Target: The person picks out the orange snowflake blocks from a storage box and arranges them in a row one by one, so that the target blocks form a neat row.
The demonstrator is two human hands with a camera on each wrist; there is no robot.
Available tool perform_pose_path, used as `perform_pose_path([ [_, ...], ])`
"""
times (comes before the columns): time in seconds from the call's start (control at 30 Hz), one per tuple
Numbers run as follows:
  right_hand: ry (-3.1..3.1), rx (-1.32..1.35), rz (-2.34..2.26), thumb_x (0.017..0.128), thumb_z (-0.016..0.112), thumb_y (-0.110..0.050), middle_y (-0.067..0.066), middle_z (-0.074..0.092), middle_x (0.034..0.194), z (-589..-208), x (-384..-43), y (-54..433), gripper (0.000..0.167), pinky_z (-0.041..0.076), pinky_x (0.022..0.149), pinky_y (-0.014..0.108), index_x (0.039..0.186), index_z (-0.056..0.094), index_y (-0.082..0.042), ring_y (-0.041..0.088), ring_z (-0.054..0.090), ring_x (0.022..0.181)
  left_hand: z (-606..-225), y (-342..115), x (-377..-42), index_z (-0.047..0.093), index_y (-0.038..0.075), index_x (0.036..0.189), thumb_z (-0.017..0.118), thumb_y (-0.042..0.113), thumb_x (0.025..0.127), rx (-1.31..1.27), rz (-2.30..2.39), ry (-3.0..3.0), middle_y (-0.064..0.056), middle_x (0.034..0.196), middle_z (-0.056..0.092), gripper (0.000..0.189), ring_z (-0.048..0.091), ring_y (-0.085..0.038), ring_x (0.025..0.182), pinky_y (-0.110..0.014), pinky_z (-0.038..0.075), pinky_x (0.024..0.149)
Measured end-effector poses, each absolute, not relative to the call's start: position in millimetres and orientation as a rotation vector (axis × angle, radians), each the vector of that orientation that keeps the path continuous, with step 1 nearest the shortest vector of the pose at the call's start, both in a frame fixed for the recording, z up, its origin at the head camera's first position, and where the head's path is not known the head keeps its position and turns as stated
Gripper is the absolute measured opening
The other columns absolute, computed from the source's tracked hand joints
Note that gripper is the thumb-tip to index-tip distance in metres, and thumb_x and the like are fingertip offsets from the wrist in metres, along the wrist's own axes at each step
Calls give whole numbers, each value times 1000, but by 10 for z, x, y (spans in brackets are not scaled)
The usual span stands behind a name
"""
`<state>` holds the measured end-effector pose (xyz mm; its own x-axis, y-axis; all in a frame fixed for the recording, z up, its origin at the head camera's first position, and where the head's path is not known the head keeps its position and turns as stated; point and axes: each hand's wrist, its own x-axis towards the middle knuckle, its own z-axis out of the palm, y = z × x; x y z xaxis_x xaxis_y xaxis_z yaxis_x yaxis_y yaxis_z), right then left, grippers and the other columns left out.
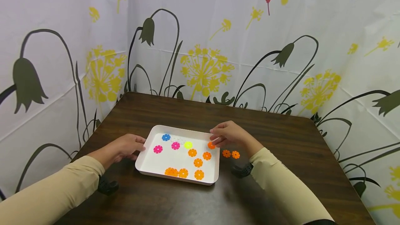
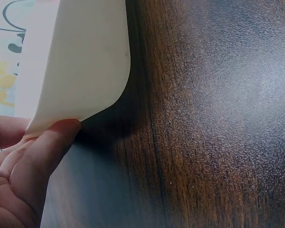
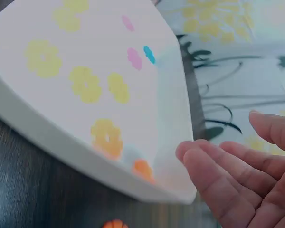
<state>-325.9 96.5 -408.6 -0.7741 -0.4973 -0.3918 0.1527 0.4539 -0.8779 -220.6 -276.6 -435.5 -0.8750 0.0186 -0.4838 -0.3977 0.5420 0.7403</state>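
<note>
A shallow white tray [image 1: 150, 164] sits on the dark wooden table [image 1: 175, 204]. My left hand [image 1: 128, 147] pinches its left end between thumb and fingers, with the tray's side wall [image 2: 92, 57] close in the left wrist view. Inside lie several orange notched discs [image 1: 198, 163], two pink discs [image 1: 158, 149], a blue disc [image 1: 166, 137] and a yellow-green disc [image 1: 188, 145]. My right hand [image 1: 229, 134] is at the far right corner, thumb apart from the loosely bent fingers, nothing held. An orange disc [image 3: 143, 169] lies just inside that corner.
Two more orange discs [image 1: 231, 154] lie on the table just right of the tray, below my right hand. A white curtain [image 1: 200, 20] printed with grey and yellow flowers hangs behind the table and along its sides.
</note>
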Motion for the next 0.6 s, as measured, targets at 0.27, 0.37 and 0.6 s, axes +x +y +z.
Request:
perform_pose_path([
  [0.27,2266,-399,-1082,90,71,-28,21,71,105,-4149,-3208,439,36,61,72,36,110,70,2,31,73,87,-4363,-2781,-2211,49,-8,137,59,12,96,-306,1282,2348,-26,128,58,46,63,-27,97,-39,59,79],
  [0.37,2349,-424,-954,88,74,-26,18,73,100,-4194,-3157,264,27,61,69,32,101,73,-2,31,73,85,-4371,-2786,-2214,50,-8,136,59,12,96,-300,1284,2349,-26,128,58,46,63,-26,96,-39,59,80],
  [0.6,2658,-601,-337,81,79,-36,-1,68,84,-4282,-2988,-61,31,51,67,28,99,71,-12,17,61,73,-4369,-2789,-2208,52,-7,135,60,13,96,-318,1274,2361,-25,126,59,45,62,-27,95,-37,59,78],
])
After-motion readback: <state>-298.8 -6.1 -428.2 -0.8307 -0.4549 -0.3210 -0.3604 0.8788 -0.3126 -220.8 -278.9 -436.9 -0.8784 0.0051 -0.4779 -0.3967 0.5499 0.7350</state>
